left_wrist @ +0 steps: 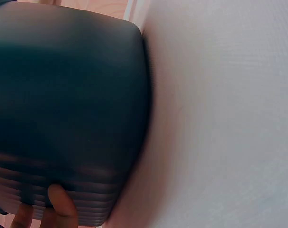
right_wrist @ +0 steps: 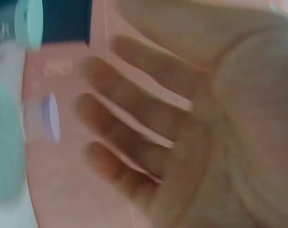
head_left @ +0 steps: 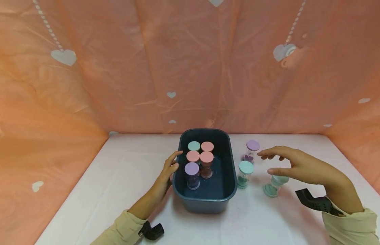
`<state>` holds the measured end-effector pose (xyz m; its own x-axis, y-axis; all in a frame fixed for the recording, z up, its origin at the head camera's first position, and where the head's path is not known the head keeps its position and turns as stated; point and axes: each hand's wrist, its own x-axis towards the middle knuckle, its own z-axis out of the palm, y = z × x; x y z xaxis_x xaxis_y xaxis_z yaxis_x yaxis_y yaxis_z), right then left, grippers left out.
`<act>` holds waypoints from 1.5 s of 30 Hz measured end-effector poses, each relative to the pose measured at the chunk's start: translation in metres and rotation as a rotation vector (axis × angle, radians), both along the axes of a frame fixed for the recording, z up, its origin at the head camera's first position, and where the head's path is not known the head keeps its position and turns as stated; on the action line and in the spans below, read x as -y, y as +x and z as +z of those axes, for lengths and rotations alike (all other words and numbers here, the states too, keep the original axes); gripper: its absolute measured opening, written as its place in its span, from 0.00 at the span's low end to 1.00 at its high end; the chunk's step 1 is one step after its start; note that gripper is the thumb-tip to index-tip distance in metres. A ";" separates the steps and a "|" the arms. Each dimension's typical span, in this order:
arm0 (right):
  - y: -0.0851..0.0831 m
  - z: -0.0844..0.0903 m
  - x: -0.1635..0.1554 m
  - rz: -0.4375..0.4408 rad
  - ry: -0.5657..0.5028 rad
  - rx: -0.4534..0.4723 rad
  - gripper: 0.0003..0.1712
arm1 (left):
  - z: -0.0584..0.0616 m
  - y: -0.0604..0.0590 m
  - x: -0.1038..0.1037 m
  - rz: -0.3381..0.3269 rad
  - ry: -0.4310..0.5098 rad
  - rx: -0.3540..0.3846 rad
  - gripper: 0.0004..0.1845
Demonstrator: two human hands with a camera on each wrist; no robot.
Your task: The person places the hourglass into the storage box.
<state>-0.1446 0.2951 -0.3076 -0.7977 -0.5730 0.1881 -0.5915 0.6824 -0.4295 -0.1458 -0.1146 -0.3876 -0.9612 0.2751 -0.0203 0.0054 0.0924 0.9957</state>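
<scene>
Here, left hand (head_left: 167, 170) rests flat-fingered against the bin (head_left: 226, 170) holding 5 timers; right hand (head_left: 295, 165) hovers, grip apart, above a mint timer (head_left: 274, 185).

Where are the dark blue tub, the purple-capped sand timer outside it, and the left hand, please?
dark blue tub (head_left: 231, 170), head view, right rim.
purple-capped sand timer (head_left: 252, 145), head view, top cap.
left hand (head_left: 166, 172), head view, back of hand.

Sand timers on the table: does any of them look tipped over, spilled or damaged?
Nothing stands out. The three sand timers outside the bin stand upright: purple-capped, mint-capped, and one mint partly hidden under the right hand. No spilled sand shows.
</scene>
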 end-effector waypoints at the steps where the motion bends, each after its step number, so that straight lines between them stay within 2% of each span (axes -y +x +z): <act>1: 0.000 -0.003 -0.005 0.005 0.015 0.022 0.30 | -0.001 0.000 0.000 0.002 -0.004 0.003 0.28; 3: -0.001 -0.008 -0.015 0.024 0.035 0.053 0.33 | -0.002 0.000 0.000 0.003 -0.012 0.006 0.28; 7: -0.008 -0.018 -0.027 0.080 0.052 0.046 0.38 | -0.004 0.000 0.001 0.006 -0.020 0.008 0.27; 10: -0.013 -0.021 -0.031 0.121 0.061 0.045 0.38 | -0.003 -0.001 0.001 0.010 -0.031 0.007 0.27; 12: -0.016 -0.022 -0.032 0.126 0.069 0.069 0.34 | -0.003 -0.001 0.001 0.011 -0.036 0.006 0.27; 18: -0.016 -0.017 -0.025 -0.014 0.104 0.129 0.25 | -0.002 0.001 0.002 0.023 -0.042 0.011 0.27; 22: -0.019 -0.018 -0.018 -0.082 0.102 0.080 0.26 | -0.003 0.001 0.002 0.021 -0.039 0.007 0.27; 28: -0.023 -0.024 -0.012 -0.126 0.072 0.018 0.26 | -0.003 -0.001 0.001 0.009 -0.036 0.005 0.27; 35: -0.026 -0.028 -0.010 -0.120 0.033 -0.002 0.26 | -0.005 -0.001 0.000 0.010 -0.029 -0.003 0.28; 45: -0.024 -0.029 -0.015 -0.070 0.006 0.072 0.30 | -0.005 0.000 -0.001 0.014 -0.031 -0.003 0.27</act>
